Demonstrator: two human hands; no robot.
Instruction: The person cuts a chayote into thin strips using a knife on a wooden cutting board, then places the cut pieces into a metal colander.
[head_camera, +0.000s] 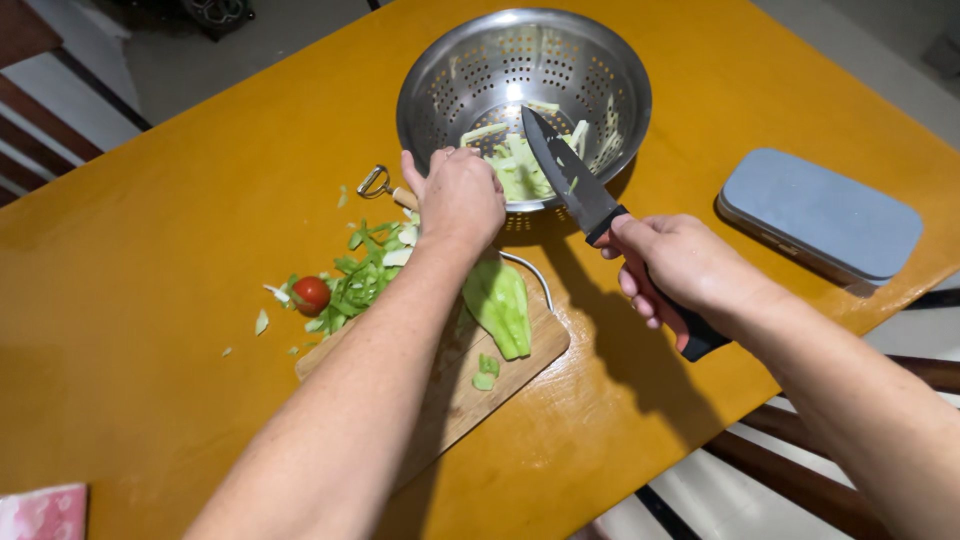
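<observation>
— Where are the hands now?

— The left hand (458, 195) rests at the near rim of the colander (440, 70), fingers curled together. I cannot tell if it holds pieces or only steadies the rim, because the back of the hand hides the fingertips. The right hand (672, 268) is closed around the black handle of the knife (570, 180). The blade points up and away, its tip above the cut green strips (520, 165) inside the colander.

— Why is the knife held so?

— I think the blade is kept high and turned aside so it stays away from the left hand while that hand works at the rim.

— And the board?

— The board (535, 345) lies just before the colander, toward the near edge of the table (180, 300). On it is a peeled pale green vegetable (498, 305); at its left end are green peels (360, 280) and a small tomato (311, 294). A peeler (378, 183) lies beside the left hand.

— The surface, the room?

— The table is yellow-orange and shiny. A grey box (820, 215) sits near the right edge. A pink cloth (42, 512) shows at the near left corner. Beyond the table is a pale tiled floor.
</observation>
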